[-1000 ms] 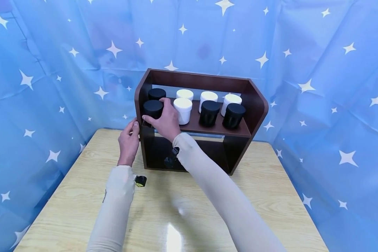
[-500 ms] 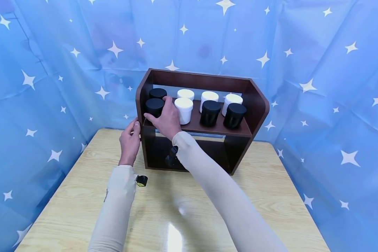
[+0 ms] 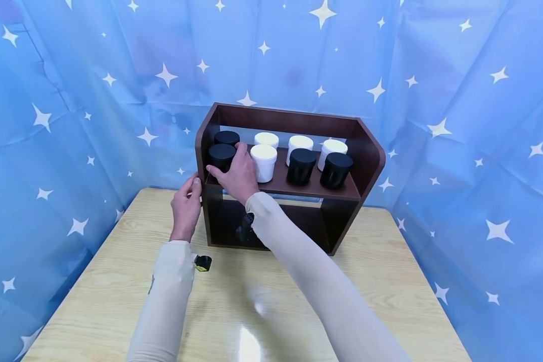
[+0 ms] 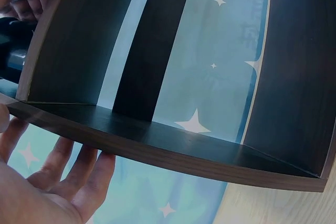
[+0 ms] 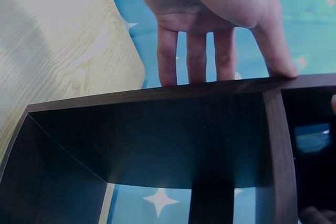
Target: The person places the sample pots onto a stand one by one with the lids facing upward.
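In the head view, a dark brown two-tier shelf (image 3: 289, 192) bears black and white lidded jars on its upper board. My right hand (image 3: 243, 176) grips the front-left black jar (image 3: 221, 153), thumb on the left and fingers on the right. Just behind it stands another black jar (image 3: 227, 137). My left hand (image 3: 185, 208) touches the outside of the shelf's left panel. Its fingers (image 4: 94, 182) lie fairly straight against that panel in the left wrist view. In the right wrist view, the left thumb reaches the panel's front edge. The gripped jar's base is hidden.
Right of the gripping hand stands a white jar (image 3: 264, 163). Two black jars, one of them a black jar (image 3: 301, 167), stand farther right, with several white jars behind. The shelf rests on a wooden table (image 3: 353, 281), before a blue star-patterned curtain (image 3: 434, 75).
The front-left black jar has shifted slightly back on the shelf, with the right hand still around it. The left hand stays at the side panel. The head view tilts slightly.
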A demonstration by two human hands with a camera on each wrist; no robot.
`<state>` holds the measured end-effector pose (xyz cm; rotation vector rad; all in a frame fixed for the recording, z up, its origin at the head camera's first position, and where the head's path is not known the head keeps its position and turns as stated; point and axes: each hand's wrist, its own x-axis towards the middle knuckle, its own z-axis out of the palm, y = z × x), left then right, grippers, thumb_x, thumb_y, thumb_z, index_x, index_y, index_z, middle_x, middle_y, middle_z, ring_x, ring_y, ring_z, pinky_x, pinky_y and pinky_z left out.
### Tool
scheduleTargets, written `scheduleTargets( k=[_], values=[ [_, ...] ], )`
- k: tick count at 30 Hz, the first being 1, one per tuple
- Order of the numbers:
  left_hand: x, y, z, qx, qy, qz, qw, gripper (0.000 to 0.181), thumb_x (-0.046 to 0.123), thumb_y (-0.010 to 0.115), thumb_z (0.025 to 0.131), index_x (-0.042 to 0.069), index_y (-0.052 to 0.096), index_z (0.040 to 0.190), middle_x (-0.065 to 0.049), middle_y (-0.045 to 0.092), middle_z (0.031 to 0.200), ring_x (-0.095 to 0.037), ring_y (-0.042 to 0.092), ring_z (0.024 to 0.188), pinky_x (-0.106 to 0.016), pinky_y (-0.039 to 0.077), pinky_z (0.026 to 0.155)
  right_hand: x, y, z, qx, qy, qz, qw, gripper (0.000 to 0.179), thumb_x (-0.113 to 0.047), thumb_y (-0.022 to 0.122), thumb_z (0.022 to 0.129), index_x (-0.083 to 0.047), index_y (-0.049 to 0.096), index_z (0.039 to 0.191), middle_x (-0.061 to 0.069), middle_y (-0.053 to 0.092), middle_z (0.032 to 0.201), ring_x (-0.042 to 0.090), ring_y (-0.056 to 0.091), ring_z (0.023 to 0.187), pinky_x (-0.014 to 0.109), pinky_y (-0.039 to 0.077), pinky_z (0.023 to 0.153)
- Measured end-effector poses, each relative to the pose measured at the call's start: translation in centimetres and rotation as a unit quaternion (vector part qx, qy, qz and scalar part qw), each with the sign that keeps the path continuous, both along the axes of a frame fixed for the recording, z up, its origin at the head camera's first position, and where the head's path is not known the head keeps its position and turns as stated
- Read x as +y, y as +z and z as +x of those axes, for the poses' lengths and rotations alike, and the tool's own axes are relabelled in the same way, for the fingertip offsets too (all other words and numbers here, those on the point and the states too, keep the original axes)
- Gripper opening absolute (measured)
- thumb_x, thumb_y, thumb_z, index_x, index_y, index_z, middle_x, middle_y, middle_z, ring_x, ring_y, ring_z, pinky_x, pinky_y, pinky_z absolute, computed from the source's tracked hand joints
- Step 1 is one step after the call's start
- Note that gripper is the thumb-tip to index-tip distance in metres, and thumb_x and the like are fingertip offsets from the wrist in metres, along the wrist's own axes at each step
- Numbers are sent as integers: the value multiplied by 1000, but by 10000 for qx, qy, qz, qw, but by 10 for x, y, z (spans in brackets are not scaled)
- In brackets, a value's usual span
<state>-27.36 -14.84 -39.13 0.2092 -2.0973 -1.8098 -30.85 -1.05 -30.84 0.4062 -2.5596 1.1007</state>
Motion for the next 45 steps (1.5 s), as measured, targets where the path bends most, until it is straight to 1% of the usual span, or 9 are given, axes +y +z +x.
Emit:
scheduleTargets(
  k=[6, 14, 20, 24, 27, 31, 36, 39, 45],
  values=[
    [2, -1, 0, -23, -86, 23, 10000, 50, 54, 43, 104, 31, 52, 147, -12, 58, 139, -26, 54, 125, -51, 51, 103, 5, -5, 4, -49, 114, -243, 9996, 89, -46, 75, 88, -6, 27, 152, 13, 45, 152, 25, 50, 136, 41, 44, 116],
    [3, 0, 0, 28, -62, -39, 10000, 50, 54, 43, 104, 32, 52, 147, -10, 58, 139, -24, 52, 126, -51, 51, 103, 3, 3, 6, 111, 261, -248, 9993, 95, -46, 73, 90, -6, 20, 157, 13, 36, 158, 27, 43, 142, 41, 40, 119],
    [2, 0, 1, 12, -52, -49, 10000, 49, 54, 42, 104, 32, 52, 147, -10, 58, 139, -25, 53, 126, -51, 51, 102, 1, 10, 7, 134, 306, -195, 9993, 94, -46, 71, 91, -7, 19, 158, 13, 35, 159, 26, 42, 143, 40, 40, 119],
    [2, 0, 2, 12, -37, -48, 10000, 49, 54, 41, 104, 32, 52, 147, -10, 58, 140, -25, 53, 126, -50, 51, 102, 0, 14, 8, 259, 330, -190, 9989, 94, -46, 72, 91, -6, 20, 158, 13, 35, 159, 26, 44, 143, 40, 40, 119],
    [2, 1, 1, 2, -12, -63, 10000, 49, 54, 42, 104, 31, 52, 147, -11, 58, 140, -25, 54, 126, -50, 51, 101, -1, 19, 9, 391, 267, -115, 9988, 93, -46, 72, 90, -5, 23, 157, 14, 37, 158, 26, 45, 142, 40, 41, 118],
    [2, 1, 1, -26, 15, -65, 10000, 49, 53, 42, 104, 31, 52, 147, -11, 59, 139, -24, 53, 127, -50, 52, 102, -2, 24, 10, 416, 184, -69, 9989, 93, -48, 72, 89, -6, 24, 157, 13, 39, 157, 25, 46, 141, 39, 43, 117],
    [2, 1, 1, -49, 17, -67, 10000, 48, 53, 42, 105, 32, 52, 147, -10, 59, 138, -24, 52, 127, -50, 51, 103, -3, 30, 12, 456, 284, -144, 9985, 92, -48, 73, 89, -7, 25, 156, 13, 40, 156, 24, 47, 138, 38, 44, 116],
    [2, 1, 1, -68, -21, -38, 10000, 48, 53, 41, 104, 33, 51, 147, -10, 58, 139, -24, 52, 127, -51, 51, 105, -3, 32, 13, 519, 254, -105, 9983, 92, -49, 73, 89, -7, 26, 155, 13, 41, 155, 23, 47, 137, 37, 44, 115],
    [1, 0, 2, -119, 0, -26, 9999, 49, 54, 41, 104, 34, 51, 147, -11, 58, 139, -24, 52, 127, -51, 50, 105, -1, 37, 13, 686, 331, -176, 9969, 90, -47, 73, 89, -8, 27, 155, 12, 38, 157, 23, 44, 140, 37, 43, 117]
  ],
)
